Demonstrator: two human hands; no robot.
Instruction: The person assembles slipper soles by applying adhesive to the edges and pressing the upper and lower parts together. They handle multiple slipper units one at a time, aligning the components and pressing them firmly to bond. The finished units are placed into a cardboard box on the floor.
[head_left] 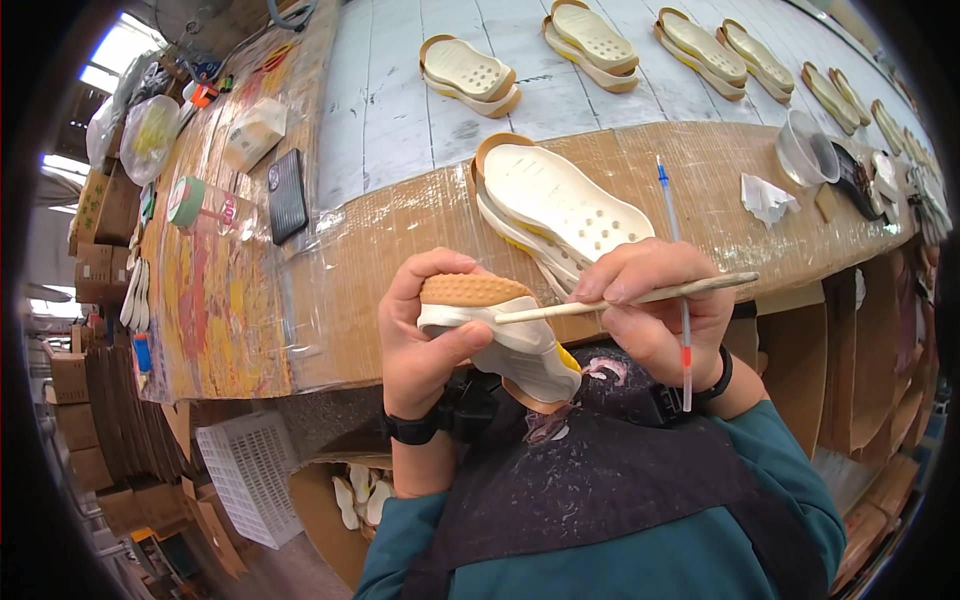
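My left hand (425, 335) grips a shoe sole (515, 350) by one end, thumb on its white sidewall. The sole is tilted on its side, with a tan bumpy underside, white and grey walls and a yellow patch. In my right hand (665, 300), a slim pale stick (705, 286) is pinched like a pencil, its narrow tip at the sole's sidewall; whether the tip has bristles I cannot tell. A clear pen (672, 205) with a blue end and a red end also passes through the right hand's fingers. Just beyond lies another sole (560, 190), perforated cream side up, partly behind my right hand.
Several pairs of soles (468, 68) line the white surface (370, 110) beyond the cardboard-covered table edge (350, 260). Left are a dark phone-like slab (287, 195) and a green-lidded jar (200, 203). To the right are a clear cup (808, 148) and crumpled tissue (768, 198). A white crate (250, 475) stands below.
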